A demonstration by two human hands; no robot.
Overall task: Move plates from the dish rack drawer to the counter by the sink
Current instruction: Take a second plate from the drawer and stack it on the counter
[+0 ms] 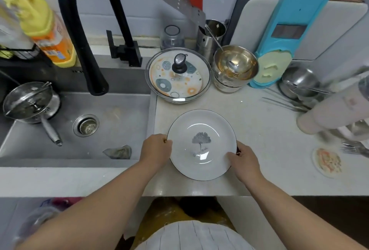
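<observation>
From the head view, a white plate (201, 144) is held over the counter (259, 129) just right of the sink (111, 110); its left rim is gripped by the left hand (156, 149); its right rim is pinched by the right hand (244, 161); a lidded patterned bowl (177, 77) is seen behind it.

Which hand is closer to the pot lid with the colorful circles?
The left hand. It holds the white plate's left rim, just below the pot lid. The right hand holds the plate's lower right rim, farther from the lid.
</observation>
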